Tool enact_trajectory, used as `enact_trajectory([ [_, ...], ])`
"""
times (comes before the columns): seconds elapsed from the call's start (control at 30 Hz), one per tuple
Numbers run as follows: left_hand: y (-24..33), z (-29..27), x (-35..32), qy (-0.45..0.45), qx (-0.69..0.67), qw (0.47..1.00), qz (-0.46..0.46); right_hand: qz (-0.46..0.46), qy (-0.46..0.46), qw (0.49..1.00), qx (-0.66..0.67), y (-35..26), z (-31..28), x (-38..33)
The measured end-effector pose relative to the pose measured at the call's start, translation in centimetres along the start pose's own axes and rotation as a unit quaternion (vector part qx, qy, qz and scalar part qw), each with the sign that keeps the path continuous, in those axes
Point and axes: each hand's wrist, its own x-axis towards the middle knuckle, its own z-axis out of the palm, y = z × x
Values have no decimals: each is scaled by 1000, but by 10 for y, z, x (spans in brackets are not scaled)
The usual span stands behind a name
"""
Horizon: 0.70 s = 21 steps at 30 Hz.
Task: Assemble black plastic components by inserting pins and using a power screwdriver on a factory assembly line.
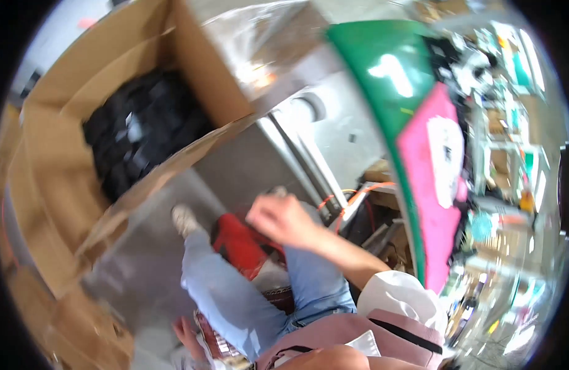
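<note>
Right hand (283, 221): fingers curled, motion-blurred; cannot tell whether they pinch anything. Left hand (187, 335): low, outside the left thigh, grip unclear. Red bundle (238, 245): between the legs, just beside the right hand in view. Beyond, ahead-left: open carton (53, 139), black packs (150, 117) inside. Right: pink sheet (419, 169) on green surface (380, 68).

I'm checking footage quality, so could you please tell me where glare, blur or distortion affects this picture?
In the head view, white glare marks the green surface and clear plastic wrap; the right hand there looks blurred; shelving at that view's right is smeared and bent.
</note>
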Motion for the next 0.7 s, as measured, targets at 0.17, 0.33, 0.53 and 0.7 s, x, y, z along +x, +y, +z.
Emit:
enact_trajectory([
  [0.17, 15, 72, 83, -121, 42, 990, 56, -240, 116, 940, -211, -105, -99, -46],
  [0.33, 46, 161, 118, -223, 104, 965, 86, -13, 340, 813, -472, -107, -222, -79],
  [0.53, 82, 164, 112, -261, 217, 938, 65, 106, 380, 803, -447, -49, -248, -83],
  [0.7, 113, 161, 100, -279, 296, 912, 47, 97, 456, 812, -351, -40, -247, -95],
])
